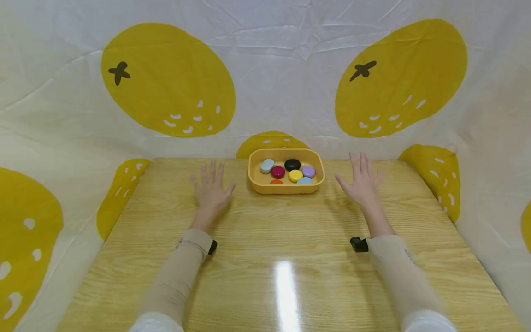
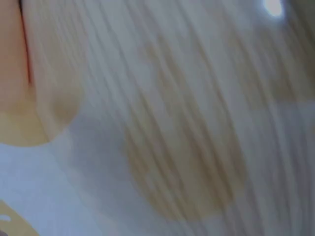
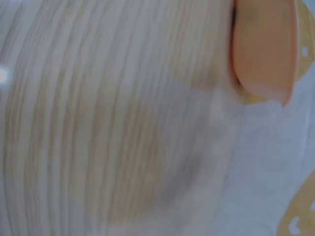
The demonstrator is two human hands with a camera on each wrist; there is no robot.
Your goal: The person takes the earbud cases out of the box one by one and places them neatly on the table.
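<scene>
Nearest, behind the hands, beige sleeves (image 1: 176, 272) cover both forearms above the wooden table (image 1: 249, 240). The left hand (image 1: 211, 193) and right hand (image 1: 362, 185) are spread wide, fingers extended. Between them, apart from both, sits a yellow tray (image 1: 286, 189), right of the left hand and left of the right hand. Inside lie smooth pieces: orange (image 1: 276, 182) and light blue ones nearest, black farthest. Beyond the fingertips hangs a fruit-patterned cloth (image 1: 282, 92).

Indoor tabletop work area, room type not determinable, wood-grain table (image 1: 244, 258), creased white cloth (image 1: 286, 92) enclosing rear and both sides, large yellow fruit print (image 1: 170, 87) on cloth, bright light reflection (image 1: 287, 295) on table.
</scene>
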